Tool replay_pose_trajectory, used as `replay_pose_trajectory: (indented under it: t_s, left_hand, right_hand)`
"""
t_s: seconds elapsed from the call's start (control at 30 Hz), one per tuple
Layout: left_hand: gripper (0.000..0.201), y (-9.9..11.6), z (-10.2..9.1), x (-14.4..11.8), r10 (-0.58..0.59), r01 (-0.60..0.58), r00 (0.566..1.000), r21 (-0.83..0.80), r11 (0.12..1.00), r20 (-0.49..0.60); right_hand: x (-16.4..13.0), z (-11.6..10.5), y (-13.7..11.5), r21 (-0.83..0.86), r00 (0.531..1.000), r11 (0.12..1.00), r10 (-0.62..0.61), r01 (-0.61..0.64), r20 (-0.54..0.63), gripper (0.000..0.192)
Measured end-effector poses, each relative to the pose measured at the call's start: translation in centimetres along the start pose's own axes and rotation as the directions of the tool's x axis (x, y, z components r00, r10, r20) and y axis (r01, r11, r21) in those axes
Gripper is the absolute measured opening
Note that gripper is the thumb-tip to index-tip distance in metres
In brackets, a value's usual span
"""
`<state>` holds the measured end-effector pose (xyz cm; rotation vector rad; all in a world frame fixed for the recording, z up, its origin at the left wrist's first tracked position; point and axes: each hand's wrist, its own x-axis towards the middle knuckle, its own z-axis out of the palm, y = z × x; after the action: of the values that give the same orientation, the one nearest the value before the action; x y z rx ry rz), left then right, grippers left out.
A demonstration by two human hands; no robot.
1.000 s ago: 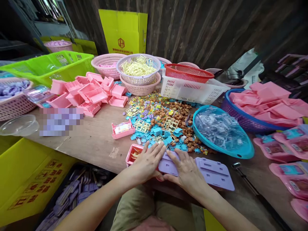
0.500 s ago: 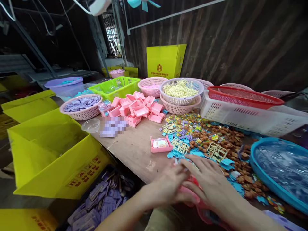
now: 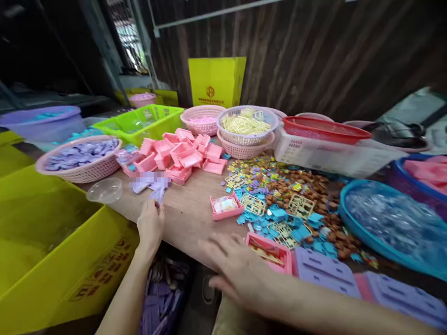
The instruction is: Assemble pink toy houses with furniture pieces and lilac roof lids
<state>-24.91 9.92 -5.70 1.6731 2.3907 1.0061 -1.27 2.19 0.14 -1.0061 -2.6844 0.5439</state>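
My left hand is at the table's left edge, its fingers closed on the near end of a flat purple plastic piece. More purple pieces lie just beyond, partly pixelated. Over the near edge, my right hand is blurred, with fingers stretched out and nothing in them. Beside it stands a pink box with brown and cream parts inside. Further in is another pink box holding a printed packet. Purple slotted panels on pink boxes line the right, partly behind my right forearm.
Stacked pink boxes stand mid-table. A pink basket of purple parts and a clear bowl are left. Loose blue, brown and cream parts spread rightward to a blue basin. A yellow carton adjoins the left edge.
My hands were together at a pink box near the front edge. The left has moved left to the purple pieces; the right has come off the box. The view has shifted right.
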Motion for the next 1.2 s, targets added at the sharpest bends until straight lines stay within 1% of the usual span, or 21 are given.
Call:
replay_pose_trajectory:
  t_s: [0.03,0.07,0.1,0.13,0.17,0.23,0.3,0.33,0.4,0.47,0.53,0.57,0.63,0.67,0.7,0.8,0.93,1.0,1.07,1.13,1.2]
  left_hand:
    - [0.012,1.5,-0.4,-1.6,0.020,-0.021,1.000,-0.207,0.978,-0.007]
    - [0.017,3.2,-0.8,-3.2,0.039,-0.016,0.998,-0.429,0.903,0.044]
    - [0.022,4.9,-1.2,-4.8,0.060,0.037,0.990,-0.632,0.774,0.131]
    - [0.024,6.5,-1.6,-6.2,0.108,0.141,0.960,-0.779,0.611,0.259]
    - [0.026,8.0,-1.8,-7.4,0.160,0.260,0.917,-0.854,0.452,0.364]
    - [0.029,10.3,-1.8,-9.2,0.248,0.464,0.824,-0.858,0.220,0.510]
    - [0.031,11.6,-1.3,-10.4,0.323,0.574,0.749,-0.810,0.117,0.578]
    - [0.031,11.8,-0.8,-10.7,0.378,0.596,0.713,-0.795,0.117,0.590]
    - [0.028,11.7,0.3,-11.1,0.496,0.547,0.655,-0.811,0.209,0.569]
    - [0.031,11.1,1.5,-11.2,0.583,0.358,0.628,-0.857,0.371,0.515]
    - [0.064,10.4,2.8,-11.2,0.646,0.146,0.579,-0.842,0.519,0.498]
    - [0.082,10.1,3.3,-11.2,0.672,0.079,0.533,-0.821,0.565,0.514]
    - [0.100,9.8,4.3,-11.3,0.707,0.035,0.427,-0.792,0.610,0.564]
    - [0.102,9.7,4.7,-11.4,0.713,0.036,0.399,-0.787,0.616,0.576]
    - [0.102,9.6,5.0,-11.5,0.710,0.041,0.397,-0.784,0.619,0.582]
    - [0.098,9.5,5.5,-11.8,0.684,0.041,0.437,-0.773,0.633,0.584]
    - [0.097,9.3,6.0,-12.2,0.707,0.059,0.447,-0.806,0.589,0.549]
    - [0.092,9.2,6.3,-12.3,0.724,-0.005,0.470,-0.819,0.574,0.505]
    - [0.083,9.0,6.6,-12.4,0.745,-0.125,0.492,-0.810,0.573,0.451]
    - [0.079,8.7,6.7,-12.5,0.768,-0.220,0.485,-0.792,0.570,0.418]
    - [0.079,8.4,6.6,-12.3,0.779,-0.262,0.469,-0.777,0.573,0.416]
  right_hand:
    - [0.0,-0.4,0.6,0.027,0.997,0.997,0.071,-0.070,-0.042,0.069]
    - [0.1,-0.8,1.3,0.048,0.987,0.990,0.133,-0.129,-0.094,0.080]
    - [0.1,-1.2,2.0,0.064,0.973,0.983,0.179,-0.172,-0.143,0.087]
    - [0.0,-1.6,2.6,0.070,0.961,0.979,0.203,-0.193,-0.189,0.090]
    - [-0.3,-1.9,3.2,0.065,0.950,0.977,0.214,-0.205,-0.228,0.087]
    - [-1.3,-2.6,4.0,0.031,0.932,0.975,0.218,-0.218,-0.289,0.075]
    - [-3.1,-3.3,4.6,0.001,0.917,0.969,0.235,-0.248,-0.323,0.070]
    - [-4.2,-3.5,4.8,0.001,0.912,0.963,0.254,-0.268,-0.321,0.070]
    - [-6.4,-3.6,5.2,0.021,0.907,0.950,0.305,-0.312,-0.290,0.070]
    - [-8.3,-3.0,5.6,0.013,0.891,0.925,0.369,-0.379,-0.266,0.068]
    - [-9.3,-2.0,5.9,-0.043,0.869,0.893,0.423,-0.448,-0.259,0.067]
    - [-9.6,-1.4,6.0,-0.078,0.865,0.882,0.433,-0.464,-0.252,0.067]
    - [-9.4,-0.3,6.1,-0.134,0.869,0.872,0.434,-0.472,-0.236,0.068]
    - [-9.2,0.2,6.1,-0.151,0.873,0.870,0.431,-0.469,-0.229,0.069]
    - [-9.0,0.5,6.1,-0.163,0.876,0.870,0.428,-0.466,-0.222,0.070]
    - [-8.4,1.2,6.1,-0.211,0.895,0.874,0.404,-0.439,-0.190,0.073]
    - [-8.4,1.7,6.1,-0.337,0.914,0.851,0.360,-0.404,-0.188,0.079]
    - [-8.5,1.9,6.1,-0.384,0.918,0.835,0.346,-0.395,-0.191,0.081]
    - [-8.4,1.9,6.0,-0.411,0.922,0.826,0.333,-0.385,-0.195,0.082]
    - [-8.4,2.0,6.0,-0.418,0.924,0.825,0.320,-0.380,-0.208,0.083]
    - [-8.3,2.2,6.0,-0.413,0.920,0.824,0.319,-0.388,-0.228,0.085]
